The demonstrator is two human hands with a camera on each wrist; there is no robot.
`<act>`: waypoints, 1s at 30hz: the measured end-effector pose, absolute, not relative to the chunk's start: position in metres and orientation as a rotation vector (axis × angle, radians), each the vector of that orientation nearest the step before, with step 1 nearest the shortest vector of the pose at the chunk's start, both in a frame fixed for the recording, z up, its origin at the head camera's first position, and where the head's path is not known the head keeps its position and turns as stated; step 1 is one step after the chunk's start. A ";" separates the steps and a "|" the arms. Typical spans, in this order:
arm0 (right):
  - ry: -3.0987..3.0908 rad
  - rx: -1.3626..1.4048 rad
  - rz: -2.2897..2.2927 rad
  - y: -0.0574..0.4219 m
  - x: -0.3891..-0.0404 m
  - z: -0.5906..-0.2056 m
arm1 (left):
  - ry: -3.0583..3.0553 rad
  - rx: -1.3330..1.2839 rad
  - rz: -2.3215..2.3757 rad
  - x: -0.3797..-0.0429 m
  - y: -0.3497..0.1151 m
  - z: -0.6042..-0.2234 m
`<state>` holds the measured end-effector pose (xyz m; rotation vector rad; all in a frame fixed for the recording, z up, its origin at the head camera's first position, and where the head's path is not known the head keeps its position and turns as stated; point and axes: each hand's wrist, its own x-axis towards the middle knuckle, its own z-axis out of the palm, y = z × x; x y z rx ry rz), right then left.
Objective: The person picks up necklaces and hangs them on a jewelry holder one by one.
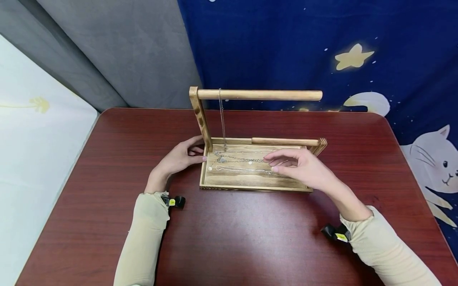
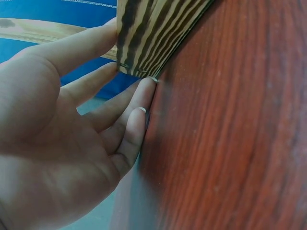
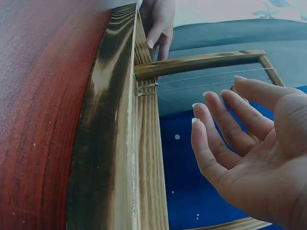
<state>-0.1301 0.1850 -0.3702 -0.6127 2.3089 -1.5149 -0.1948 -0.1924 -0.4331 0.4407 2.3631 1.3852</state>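
Note:
A wooden jewelry stand has a tray base (image 1: 250,182) and a tall upper bar (image 1: 264,95) on a left post. From this bar hangs a thin chain necklace (image 1: 222,119). Several silver necklaces lie lengthwise in the tray, among them a pale chain (image 1: 236,169) nearest the front. My left hand (image 1: 179,158) rests at the tray's left end; in the left wrist view its fairly straight thumb and fingertips touch the striped end wall (image 2: 148,38). Over the tray's right part hovers my right hand (image 1: 298,165), fingers loosely bent, with nothing visible between them in the right wrist view.
A shorter, lower wooden bar (image 1: 286,142) runs along the tray's back right. The stand sits on a dark red wooden table (image 1: 243,230). Behind it hang a grey curtain (image 1: 136,51) and a blue starry cloth (image 1: 268,43).

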 end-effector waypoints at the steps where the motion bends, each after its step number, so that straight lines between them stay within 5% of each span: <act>1: 2.313 -0.610 -1.513 0.185 -0.130 -0.370 | 2.363 0.440 1.385 -0.195 -0.192 -0.433; 30: 2.366 -0.567 -1.442 0.184 -0.137 -0.389 | 2.349 0.428 1.401 -0.196 -0.193 -0.434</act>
